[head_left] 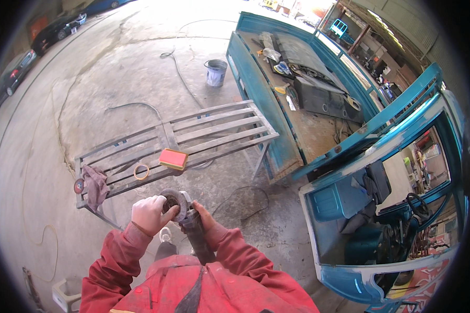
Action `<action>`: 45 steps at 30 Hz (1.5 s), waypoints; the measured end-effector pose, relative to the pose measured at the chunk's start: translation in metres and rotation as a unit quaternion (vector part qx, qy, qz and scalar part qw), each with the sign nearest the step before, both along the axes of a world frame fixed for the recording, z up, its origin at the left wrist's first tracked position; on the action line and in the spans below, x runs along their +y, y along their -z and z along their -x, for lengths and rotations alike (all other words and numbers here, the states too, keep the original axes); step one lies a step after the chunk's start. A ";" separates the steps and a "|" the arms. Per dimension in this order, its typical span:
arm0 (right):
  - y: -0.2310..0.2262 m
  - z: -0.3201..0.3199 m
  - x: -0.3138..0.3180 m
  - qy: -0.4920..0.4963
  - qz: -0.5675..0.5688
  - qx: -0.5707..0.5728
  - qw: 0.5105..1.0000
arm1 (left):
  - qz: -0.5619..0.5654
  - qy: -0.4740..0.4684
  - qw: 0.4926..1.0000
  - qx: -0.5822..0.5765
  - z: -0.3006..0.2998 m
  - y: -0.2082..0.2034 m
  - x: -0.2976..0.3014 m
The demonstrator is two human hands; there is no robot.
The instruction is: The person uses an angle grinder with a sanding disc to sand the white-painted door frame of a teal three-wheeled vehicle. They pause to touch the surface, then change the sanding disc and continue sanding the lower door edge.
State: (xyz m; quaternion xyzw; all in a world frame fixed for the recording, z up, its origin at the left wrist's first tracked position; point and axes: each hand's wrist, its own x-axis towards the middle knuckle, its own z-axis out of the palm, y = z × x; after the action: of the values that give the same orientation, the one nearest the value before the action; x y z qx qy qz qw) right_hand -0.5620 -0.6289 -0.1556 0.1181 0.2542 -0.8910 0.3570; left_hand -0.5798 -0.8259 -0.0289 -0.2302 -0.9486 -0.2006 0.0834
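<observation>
the right hand (206,216) has its grip clamped on the dark grey angle grinder (193,229), steadying it near the chest, while the left hand (149,214) pinches its round worn disc (173,203), seemingly to turn it. just beyond the grinder, the grey slatted metal counter (219,130) carries an orange sanding block (173,158), a tape ring (141,171) and a rag (95,185).

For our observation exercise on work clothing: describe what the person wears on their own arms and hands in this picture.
Both arms are covered by long red sleeves of a work jacket, dusty and smudged with grey, with the cuffs bunched at the wrists. The left hand and the right hand are bare: no gloves show, and no watch or ring can be made out.
</observation>
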 end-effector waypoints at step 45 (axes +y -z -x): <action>-0.004 0.029 -0.017 -0.014 -0.133 0.050 0.990 | -0.650 -0.081 0.624 -0.426 0.012 0.042 -0.066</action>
State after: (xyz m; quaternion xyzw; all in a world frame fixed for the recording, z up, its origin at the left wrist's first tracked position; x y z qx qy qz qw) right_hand -0.5906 -0.6462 -0.1517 0.1166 0.3892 -0.8492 0.3374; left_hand -0.5923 -0.8919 -0.0712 0.0726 -0.5156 -0.8333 -0.1858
